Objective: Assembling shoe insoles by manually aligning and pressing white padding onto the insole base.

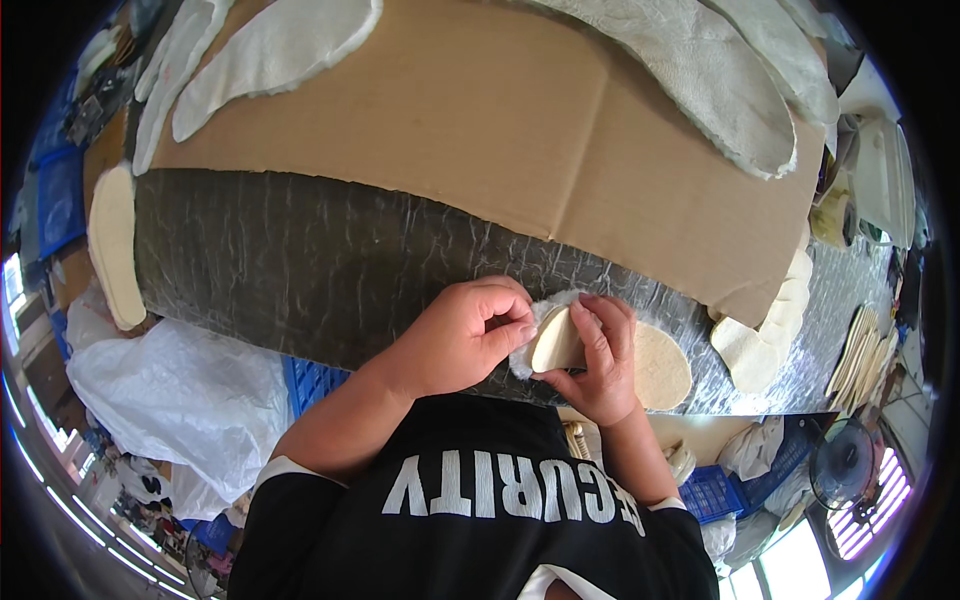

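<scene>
Mid-step, frame centre: left hand (pixel 462 338) and right hand (pixel 600 355) fingers clamped on fleece-backed insole (pixel 556 338); finished stack (pixel 765 330) right, bench (pixel 300 270).

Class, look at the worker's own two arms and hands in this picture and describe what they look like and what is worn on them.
Both hands, left hand and right hand, are bare: no gloves, rings or watch show. The forearms are bare too. Short black sleeves with white trim at the cuffs belong to a black shirt bearing large white lettering.
</scene>
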A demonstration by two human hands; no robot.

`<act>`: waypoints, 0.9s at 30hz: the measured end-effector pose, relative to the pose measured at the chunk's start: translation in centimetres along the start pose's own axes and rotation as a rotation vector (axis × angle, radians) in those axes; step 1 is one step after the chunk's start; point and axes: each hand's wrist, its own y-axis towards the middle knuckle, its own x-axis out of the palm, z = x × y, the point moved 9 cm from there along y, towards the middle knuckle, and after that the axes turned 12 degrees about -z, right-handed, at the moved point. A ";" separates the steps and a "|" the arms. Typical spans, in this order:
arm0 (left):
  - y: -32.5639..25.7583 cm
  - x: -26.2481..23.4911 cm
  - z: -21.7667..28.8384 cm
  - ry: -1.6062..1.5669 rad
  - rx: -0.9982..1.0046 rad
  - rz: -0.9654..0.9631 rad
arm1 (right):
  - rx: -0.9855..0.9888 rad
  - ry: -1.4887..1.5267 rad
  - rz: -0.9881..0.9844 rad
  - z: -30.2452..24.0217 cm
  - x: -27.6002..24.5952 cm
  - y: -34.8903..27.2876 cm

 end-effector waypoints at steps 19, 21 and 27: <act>-0.3 0.8 3.1 0.404 0.009 0.067 | -0.063 -0.116 0.150 -2.1 0.0 -0.6; -0.4 0.7 2.9 0.421 -0.034 0.064 | -0.083 -0.099 0.184 -2.1 0.2 -0.8; -0.5 1.2 3.8 0.560 0.033 0.070 | -0.149 -0.049 0.272 -2.3 0.0 -2.1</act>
